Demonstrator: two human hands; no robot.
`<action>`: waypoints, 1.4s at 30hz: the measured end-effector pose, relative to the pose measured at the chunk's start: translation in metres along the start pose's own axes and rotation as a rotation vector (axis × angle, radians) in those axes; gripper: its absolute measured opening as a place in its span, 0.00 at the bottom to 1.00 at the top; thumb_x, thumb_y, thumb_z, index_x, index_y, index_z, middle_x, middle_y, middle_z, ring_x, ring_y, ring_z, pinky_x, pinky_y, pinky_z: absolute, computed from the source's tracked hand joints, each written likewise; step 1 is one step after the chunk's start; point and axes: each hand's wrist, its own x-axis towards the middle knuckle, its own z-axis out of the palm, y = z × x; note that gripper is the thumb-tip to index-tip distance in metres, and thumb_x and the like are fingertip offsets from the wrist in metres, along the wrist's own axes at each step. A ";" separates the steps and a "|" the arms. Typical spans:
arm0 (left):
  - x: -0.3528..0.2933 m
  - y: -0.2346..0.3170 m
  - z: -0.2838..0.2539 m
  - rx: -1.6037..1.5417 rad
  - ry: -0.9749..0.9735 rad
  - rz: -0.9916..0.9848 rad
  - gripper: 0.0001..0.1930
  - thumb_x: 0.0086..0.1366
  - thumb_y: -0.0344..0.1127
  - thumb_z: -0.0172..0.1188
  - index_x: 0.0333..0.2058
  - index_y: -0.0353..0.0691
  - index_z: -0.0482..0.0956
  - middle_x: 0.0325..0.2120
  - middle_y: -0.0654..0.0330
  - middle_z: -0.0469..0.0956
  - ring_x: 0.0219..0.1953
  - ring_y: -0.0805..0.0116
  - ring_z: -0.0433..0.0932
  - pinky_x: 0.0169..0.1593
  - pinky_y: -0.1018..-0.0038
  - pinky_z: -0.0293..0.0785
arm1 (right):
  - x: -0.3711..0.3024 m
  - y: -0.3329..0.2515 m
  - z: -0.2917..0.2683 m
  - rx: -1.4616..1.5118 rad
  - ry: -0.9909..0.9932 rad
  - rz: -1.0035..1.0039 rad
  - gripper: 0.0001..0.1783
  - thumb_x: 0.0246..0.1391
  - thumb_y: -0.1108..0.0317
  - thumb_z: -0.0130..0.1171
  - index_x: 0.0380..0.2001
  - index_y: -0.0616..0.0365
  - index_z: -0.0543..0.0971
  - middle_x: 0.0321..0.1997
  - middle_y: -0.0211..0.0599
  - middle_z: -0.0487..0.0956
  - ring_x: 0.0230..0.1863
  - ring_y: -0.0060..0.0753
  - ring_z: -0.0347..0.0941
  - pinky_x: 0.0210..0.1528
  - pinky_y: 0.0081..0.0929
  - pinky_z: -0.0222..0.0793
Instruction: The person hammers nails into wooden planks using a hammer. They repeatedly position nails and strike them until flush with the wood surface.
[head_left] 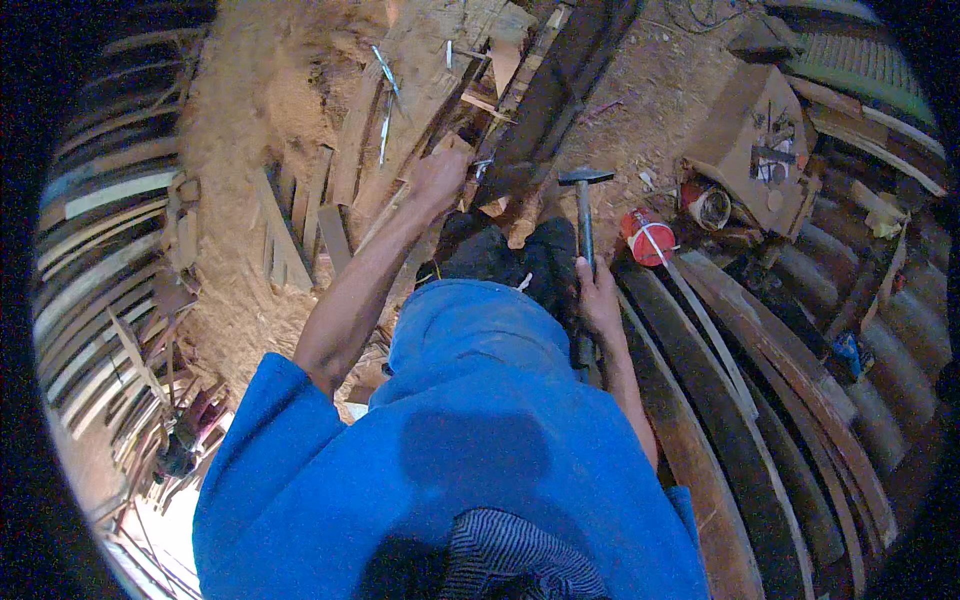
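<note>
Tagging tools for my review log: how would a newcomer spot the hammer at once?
From the blue shirt, go to the right hand. The hammer juts up the picture from that hand; its dark T shape sets it apart from the round red container nearby.

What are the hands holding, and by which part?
Right hand: hammer, by its handle, below the head. Left hand: curled, but can't tell whether it holds anything.
</note>
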 end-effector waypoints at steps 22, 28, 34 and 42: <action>-0.027 -0.005 0.016 -0.207 0.131 0.018 0.17 0.61 0.39 0.57 0.49 0.46 0.75 0.40 0.51 0.77 0.45 0.49 0.76 0.47 0.57 0.74 | 0.005 -0.026 -0.002 0.039 -0.121 0.101 0.14 0.65 0.55 0.49 0.39 0.54 0.70 0.21 0.23 0.66 0.19 0.17 0.62 0.17 0.21 0.55; -0.032 -0.001 0.013 -0.599 0.275 -0.042 0.13 0.66 0.37 0.52 0.45 0.38 0.74 0.35 0.50 0.77 0.42 0.51 0.77 0.44 0.60 0.72 | 0.001 -0.032 0.000 0.033 -0.091 0.071 0.15 0.65 0.54 0.50 0.37 0.55 0.71 0.19 0.24 0.67 0.16 0.19 0.61 0.17 0.23 0.55; -0.008 0.004 -0.012 -0.733 0.230 0.126 0.18 0.66 0.45 0.54 0.45 0.37 0.79 0.39 0.48 0.80 0.41 0.51 0.80 0.47 0.60 0.73 | 0.005 -0.047 -0.002 -0.049 -0.096 0.068 0.17 0.64 0.53 0.49 0.39 0.57 0.72 0.19 0.25 0.66 0.16 0.19 0.61 0.17 0.22 0.56; 0.010 0.002 -0.017 -0.525 0.204 0.062 0.15 0.60 0.40 0.63 0.42 0.38 0.81 0.28 0.46 0.81 0.30 0.53 0.81 0.37 0.63 0.75 | 0.010 -0.087 -0.006 -0.038 -0.060 0.016 0.17 0.65 0.53 0.48 0.39 0.57 0.72 0.21 0.26 0.67 0.20 0.19 0.63 0.20 0.21 0.58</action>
